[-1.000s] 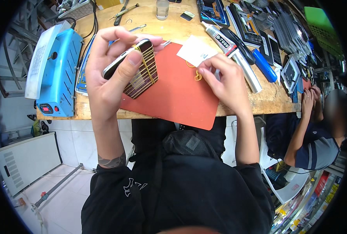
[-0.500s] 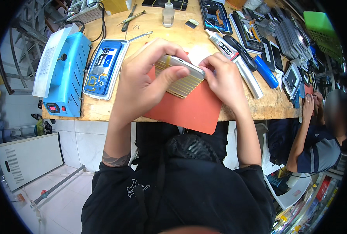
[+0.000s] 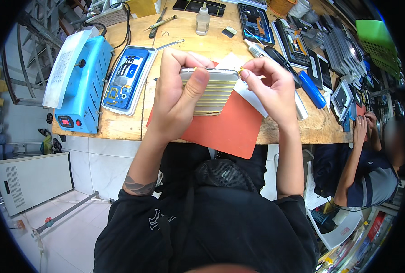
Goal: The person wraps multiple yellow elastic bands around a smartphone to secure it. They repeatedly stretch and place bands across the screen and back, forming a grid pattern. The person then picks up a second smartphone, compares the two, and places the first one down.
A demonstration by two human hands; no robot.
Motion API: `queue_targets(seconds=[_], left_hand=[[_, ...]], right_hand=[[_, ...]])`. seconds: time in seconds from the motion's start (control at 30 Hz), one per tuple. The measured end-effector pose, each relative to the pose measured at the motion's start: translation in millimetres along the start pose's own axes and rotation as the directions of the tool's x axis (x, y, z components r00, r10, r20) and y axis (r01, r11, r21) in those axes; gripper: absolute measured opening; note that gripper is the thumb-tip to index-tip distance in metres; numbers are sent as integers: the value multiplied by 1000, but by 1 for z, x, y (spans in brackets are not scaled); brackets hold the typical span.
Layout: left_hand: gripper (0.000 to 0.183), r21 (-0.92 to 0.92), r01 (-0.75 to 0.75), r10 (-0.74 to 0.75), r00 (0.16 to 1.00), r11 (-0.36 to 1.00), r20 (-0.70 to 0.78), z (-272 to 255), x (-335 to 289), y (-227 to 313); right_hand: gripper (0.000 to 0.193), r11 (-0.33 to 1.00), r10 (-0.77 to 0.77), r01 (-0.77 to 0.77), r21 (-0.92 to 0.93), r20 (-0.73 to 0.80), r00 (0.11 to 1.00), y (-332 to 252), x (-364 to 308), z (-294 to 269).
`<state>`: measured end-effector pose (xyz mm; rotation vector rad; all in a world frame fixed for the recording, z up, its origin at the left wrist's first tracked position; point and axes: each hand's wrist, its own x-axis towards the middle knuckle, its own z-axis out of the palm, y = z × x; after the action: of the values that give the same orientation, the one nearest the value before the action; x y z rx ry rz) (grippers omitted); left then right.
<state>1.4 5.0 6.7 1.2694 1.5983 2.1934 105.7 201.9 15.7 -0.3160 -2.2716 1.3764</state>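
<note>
At twelve o'clock, the left hand [image 3: 177, 93] curls its fingers around a phone [image 3: 213, 91] already crossed by bands [image 3: 211, 105], while the right hand [image 3: 271, 93] pinches a yellow band [image 3: 241, 71], apparently not yet fitted, at the phone's two-o'clock corner.

Silver-edged phone [image 3: 213, 92] wrapped in thin yellow bands [image 3: 218, 88]: we lose its left part behind the left hand [image 3: 177, 93].
Tiny yellow strand [image 3: 241, 71] at the right hand [image 3: 274, 88]: too small for us to trace.
Flat white sheet [image 3: 251, 98]: partly hidden from us.
Co-worker [image 3: 371, 164] in dark-and-grey shirt [image 3: 374, 185]: head [image 3: 395, 142] blurred for us.
</note>
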Motion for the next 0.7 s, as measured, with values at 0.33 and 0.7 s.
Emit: queue_targets(seconds=[0.33, 0.7], left_hand=[[13, 22, -76, 77, 993, 997, -92, 1, 2, -3], [30, 208, -65, 67, 998, 976, -4, 3, 18, 14]], right_hand=[[16, 897, -57, -60, 438, 248, 967, -40, 23, -3], [15, 883, -105, -102, 458, 404, 909, -55, 32, -7]])
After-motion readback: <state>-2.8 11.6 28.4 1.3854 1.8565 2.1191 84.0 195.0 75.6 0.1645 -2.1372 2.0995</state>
